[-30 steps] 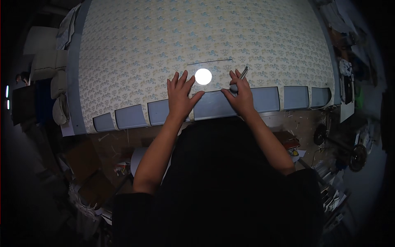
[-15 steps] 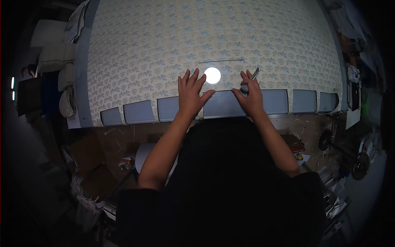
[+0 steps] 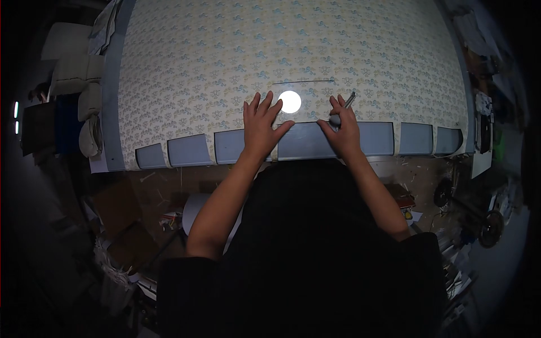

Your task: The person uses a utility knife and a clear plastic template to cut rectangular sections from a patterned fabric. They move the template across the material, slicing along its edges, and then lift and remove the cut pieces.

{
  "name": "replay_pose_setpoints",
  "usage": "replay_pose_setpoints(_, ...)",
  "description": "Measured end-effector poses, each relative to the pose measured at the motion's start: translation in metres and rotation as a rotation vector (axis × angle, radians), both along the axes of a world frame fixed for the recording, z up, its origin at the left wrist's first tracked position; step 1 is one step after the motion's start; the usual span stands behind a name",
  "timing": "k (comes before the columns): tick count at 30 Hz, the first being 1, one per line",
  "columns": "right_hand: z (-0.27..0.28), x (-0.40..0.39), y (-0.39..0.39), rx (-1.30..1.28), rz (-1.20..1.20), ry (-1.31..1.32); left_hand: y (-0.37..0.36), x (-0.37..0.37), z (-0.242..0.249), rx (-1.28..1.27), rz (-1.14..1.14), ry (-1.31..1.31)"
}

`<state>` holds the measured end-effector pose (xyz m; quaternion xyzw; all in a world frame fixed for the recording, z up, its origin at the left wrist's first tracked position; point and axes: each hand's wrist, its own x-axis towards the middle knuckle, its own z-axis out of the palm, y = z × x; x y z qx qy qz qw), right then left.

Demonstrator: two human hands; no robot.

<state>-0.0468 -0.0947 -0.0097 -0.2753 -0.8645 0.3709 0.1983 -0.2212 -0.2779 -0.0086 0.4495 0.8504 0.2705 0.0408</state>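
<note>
A pale sheet printed with small blue and tan motifs [image 3: 225, 50] covers the table, and rectangular openings along its near edge show the blue-grey tabletop [image 3: 307, 141]. My left hand [image 3: 261, 127] lies on the sheet with fingers spread, holding nothing. Beside its fingertips is a bright white round spot [image 3: 290, 102]. My right hand [image 3: 346, 129] rests at the near edge, fingers curled around what looks like a pair of scissors [image 3: 350, 100]. Their slim silver end points away from me, and a grey part shows between thumb and fingers. A thin dark line [image 3: 304, 82] runs across the sheet beyond both hands.
Stacked pale cushion-like pieces [image 3: 70, 73] stand left of the table. Wheeled equipment [image 3: 490, 228] is at the lower right. Scraps litter the floor [image 3: 425, 174], and a brown box [image 3: 115, 205] sits at the lower left.
The whole view has shifted very slightly. Both hands keep their places on the sheet, and the right still grips the scissors.
</note>
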Motion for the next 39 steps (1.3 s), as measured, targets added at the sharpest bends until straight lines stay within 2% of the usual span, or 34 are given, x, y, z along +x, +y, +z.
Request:
replay_pose_setpoints(30, -0.004, 0.000, 0.000, 0.051, 0.014, 0.032, 0.001, -0.001, 0.004, -0.025, -0.020, -0.003)
replay_pose_setpoints(33, -0.001, 0.005, 0.003, -0.001, -0.081, 0.140, 0.002, 0.000, 0.016, -0.089, -0.034, 0.020)
replay_pose_setpoints(35, -0.004, 0.024, 0.014, -0.135, -0.156, 0.007, 0.006, -0.004, 0.027, -0.090, -0.057, 0.080)
replay_pose_setpoints(36, 0.011, 0.026, 0.018, -0.133, -0.156, -0.001, 0.009, -0.006, 0.030, -0.091, -0.084, 0.142)
replay_pose_setpoints(38, 0.053, 0.028, 0.030, -0.421, -0.252, -0.160, 0.018, -0.019, 0.027, -0.126, -0.128, 0.168)
replay_pose_setpoints(39, 0.052, 0.032, 0.033, -0.413, -0.251, -0.168, 0.026, -0.026, 0.024, -0.165, -0.168, 0.204)
